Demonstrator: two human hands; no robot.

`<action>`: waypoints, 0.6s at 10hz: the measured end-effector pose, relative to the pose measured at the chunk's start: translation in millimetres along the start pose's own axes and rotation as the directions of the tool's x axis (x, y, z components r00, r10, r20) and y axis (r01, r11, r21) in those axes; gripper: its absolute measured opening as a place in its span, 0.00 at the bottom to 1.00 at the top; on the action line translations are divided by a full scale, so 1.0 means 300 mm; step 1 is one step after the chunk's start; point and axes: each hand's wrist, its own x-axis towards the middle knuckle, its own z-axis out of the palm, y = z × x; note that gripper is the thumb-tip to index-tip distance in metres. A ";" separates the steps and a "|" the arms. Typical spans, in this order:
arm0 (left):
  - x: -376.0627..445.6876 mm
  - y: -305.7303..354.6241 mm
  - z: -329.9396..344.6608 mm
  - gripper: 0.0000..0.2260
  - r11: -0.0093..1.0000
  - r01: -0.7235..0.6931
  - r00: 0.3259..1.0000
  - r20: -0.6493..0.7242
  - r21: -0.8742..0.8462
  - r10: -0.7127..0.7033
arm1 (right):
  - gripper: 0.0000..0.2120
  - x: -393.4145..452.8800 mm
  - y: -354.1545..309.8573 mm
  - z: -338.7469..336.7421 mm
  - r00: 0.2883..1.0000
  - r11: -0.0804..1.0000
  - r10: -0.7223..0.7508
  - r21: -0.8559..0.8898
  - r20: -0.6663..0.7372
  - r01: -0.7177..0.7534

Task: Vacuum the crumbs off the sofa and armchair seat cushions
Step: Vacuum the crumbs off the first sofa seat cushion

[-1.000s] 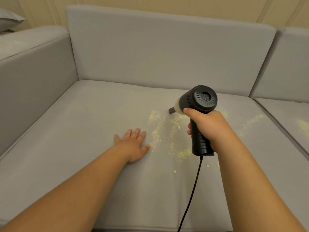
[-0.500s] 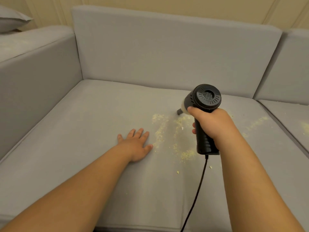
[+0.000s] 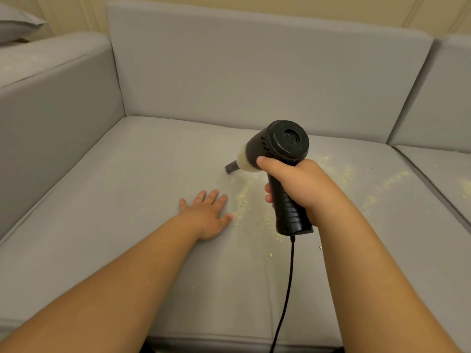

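Our right hand (image 3: 300,187) grips the handheld vacuum (image 3: 280,159); left hand (image 3: 206,215) lies flat, relaxed; crumbs (image 3: 242,200) remain at 3 o'clock, much unfinished.

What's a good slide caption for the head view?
Right hand aims handheld vacuum at crumbs while left hand rests on sofa cushion.

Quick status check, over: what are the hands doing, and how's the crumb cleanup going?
Right hand grips handheld vacuum, nozzle down at the seat cushion. Left hand flat on the cushion. Crumbs left beside and right of the vacuum. Nothing blocking.
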 end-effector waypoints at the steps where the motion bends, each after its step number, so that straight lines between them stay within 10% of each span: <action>1: 0.000 -0.004 0.000 0.31 1.000 -0.006 1.000 -0.003 -0.008 0.006 | 0.13 0.008 -0.001 -0.023 0.996 0.999 -0.032 -0.021 -0.085 0.030; 3: -0.001 -0.008 0.004 0.31 1.000 -0.016 1.000 -0.007 -0.014 0.015 | 0.11 0.061 0.055 -0.081 0.946 0.996 -0.021 0.073 -0.322 0.047; 6: 0.002 -0.005 0.000 0.31 1.000 -0.011 1.000 -0.002 -0.007 0.011 | 0.13 0.127 0.105 -0.050 0.974 0.984 0.047 0.176 -0.222 -0.008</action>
